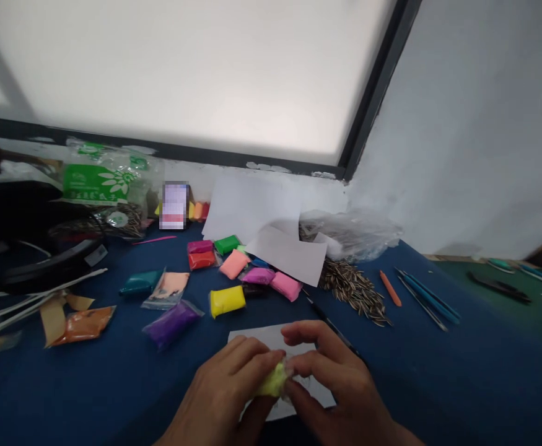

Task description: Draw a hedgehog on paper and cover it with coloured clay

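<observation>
My left hand point(222, 387) is closed round a small pale-yellow packet of modelling clay point(273, 381). At the packet's right end, the thumb and index finger of my right hand point(345, 387) pinch what looks like its clear wrapper, with another finger raised. Both hands are over a small white sheet of paper point(277, 337) with faint marks. Just beyond lie a bright yellow clay packet point(227, 301), a purple one point(171, 325) and a pink one point(286, 285). A dark pen point(329, 319) runs partly behind my right hand.
Several more clay packets, such as a red one point(202, 259), cover the blue tabletop point(438, 384). Sunflower seeds point(357, 291) are heaped beside blue tweezers point(431, 294) and an orange stick point(390, 288). White cables point(33, 300) lie left; a phone point(174, 205) leans at the back.
</observation>
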The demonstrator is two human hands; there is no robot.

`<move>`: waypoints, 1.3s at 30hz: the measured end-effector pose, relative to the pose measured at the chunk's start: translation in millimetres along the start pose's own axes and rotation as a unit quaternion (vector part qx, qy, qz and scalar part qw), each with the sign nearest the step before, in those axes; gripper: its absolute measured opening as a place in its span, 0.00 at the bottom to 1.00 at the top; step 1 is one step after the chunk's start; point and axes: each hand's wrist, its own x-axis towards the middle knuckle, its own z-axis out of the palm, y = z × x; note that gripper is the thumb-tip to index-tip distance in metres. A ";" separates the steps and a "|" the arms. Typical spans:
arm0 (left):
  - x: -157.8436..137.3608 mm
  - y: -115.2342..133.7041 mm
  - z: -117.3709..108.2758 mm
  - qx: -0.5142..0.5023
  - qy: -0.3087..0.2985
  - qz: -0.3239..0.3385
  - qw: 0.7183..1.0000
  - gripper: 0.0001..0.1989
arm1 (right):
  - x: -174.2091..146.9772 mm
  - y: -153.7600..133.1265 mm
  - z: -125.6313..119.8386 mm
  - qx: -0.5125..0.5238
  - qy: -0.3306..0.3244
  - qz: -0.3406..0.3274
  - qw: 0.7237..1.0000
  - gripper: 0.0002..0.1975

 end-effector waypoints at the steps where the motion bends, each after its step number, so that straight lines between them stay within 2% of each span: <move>1: 0.4 0.9 -0.2 0.002 -0.004 -0.004 1.000 0.18 | 0.6 -0.3 0.1 0.001 0.001 0.000 1.000 0.07; 8: -0.6 2.3 -1.9 0.000 0.025 -0.021 0.999 0.22 | -0.8 4.5 -1.1 0.015 0.000 0.004 1.000 0.06; 11: 0.6 5.0 -4.5 -0.008 0.018 -0.039 0.999 0.21 | -1.9 6.3 -2.4 0.005 -0.002 0.005 1.000 0.05; 15: 3.4 7.5 -7.2 -0.040 0.017 -0.048 0.998 0.14 | -0.6 5.8 -3.9 0.013 -0.028 0.022 0.999 0.06; 20: 2.1 1.8 -6.4 -0.029 0.033 -0.039 0.998 0.16 | 2.0 3.4 -5.4 0.061 -0.069 0.044 0.995 0.10; 23: 0.7 -1.8 -7.1 0.006 0.032 -0.042 0.999 0.15 | 1.2 2.1 -5.4 0.073 -0.052 0.034 0.995 0.13; 25: 0.5 -2.5 -7.5 0.025 0.022 -0.044 0.998 0.14 | 0.4 1.8 -5.0 0.083 -0.032 0.039 0.995 0.11; 29: 0.0 -1.3 -3.6 0.077 0.022 -0.013 0.997 0.15 | -0.5 2.5 -2.5 0.083 -0.022 0.090 0.992 0.05; 31: -1.2 0.3 0.2 0.087 0.020 -0.019 0.996 0.15 | -0.2 2.7 -0.7 0.095 -0.030 0.114 0.988 0.02; 34: -1.6 2.3 1.5 0.074 0.007 -0.037 0.997 0.22 | 2.3 2.4 0.4 0.128 -0.037 0.135 0.982 0.06; 36: 1.2 0.1 -5.5 0.067 0.005 -0.028 0.997 0.27 | 5.9 3.2 -1.0 0.136 -0.030 0.150 0.979 0.07; 38: 7.2 -8.0 -20.1 0.097 0.005 -0.043 0.994 0.22 | 10.3 6.0 -3.9 0.136 -0.013 0.176 0.975 0.08; 39: 10.9 -14.9 -29.3 0.126 0.028 -0.073 0.989 0.17 | 12.4 8.4 -5.5 0.137 -0.005 0.192 0.972 0.08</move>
